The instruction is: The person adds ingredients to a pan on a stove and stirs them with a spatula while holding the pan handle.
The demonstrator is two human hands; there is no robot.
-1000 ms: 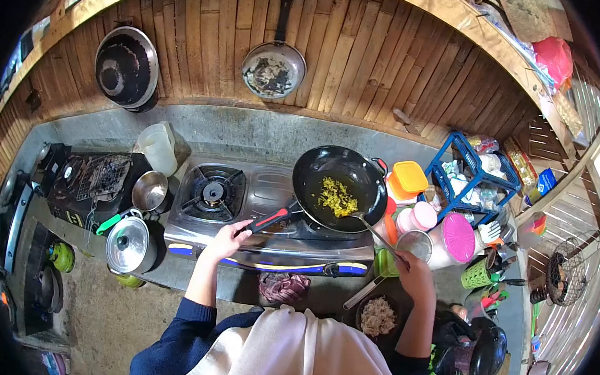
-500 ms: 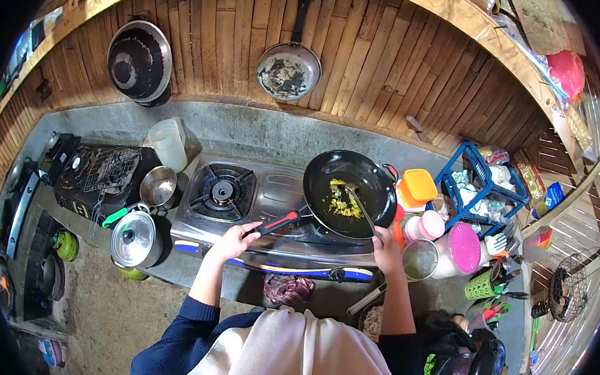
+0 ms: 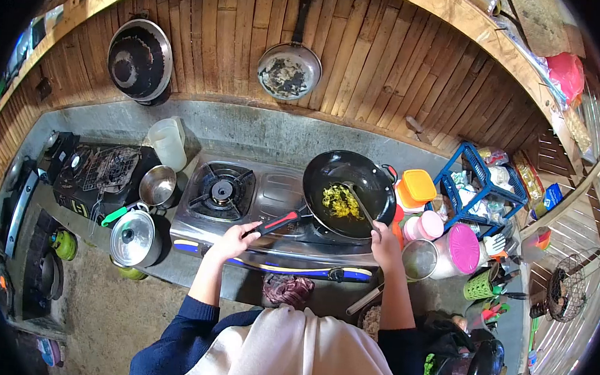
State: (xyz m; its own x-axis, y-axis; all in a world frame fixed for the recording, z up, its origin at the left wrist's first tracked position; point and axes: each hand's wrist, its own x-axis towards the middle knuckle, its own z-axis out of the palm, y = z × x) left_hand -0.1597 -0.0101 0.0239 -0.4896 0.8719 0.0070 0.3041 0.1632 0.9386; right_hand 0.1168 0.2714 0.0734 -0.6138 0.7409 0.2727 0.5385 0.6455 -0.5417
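Note:
A black wok (image 3: 322, 167) sits over the right burner of the steel gas stove (image 3: 269, 237). My left hand (image 3: 236, 241) is closed around its black-and-red handle (image 3: 278, 222). Yellow chopped food (image 3: 341, 201) lies in the bottom of the wok, in what looks like oil. My right hand (image 3: 385, 245) grips a metal spatula (image 3: 362, 206) whose far end reaches into the food. Part of the spatula's head is hidden by the food.
An unused burner (image 3: 221, 191) is on the stove's left. Further left stand a lidded pot (image 3: 135, 238), a saucepan (image 3: 158, 186) and a grill rack (image 3: 113, 168). Close on the right are an orange-lidded container (image 3: 419, 186), a pink-lidded jar (image 3: 462, 247) and a blue rack (image 3: 475, 191).
The spatula's head has shifted slightly left, and the yellow food has been pushed into a different, more gathered shape. My left hand and the wok stay in place.

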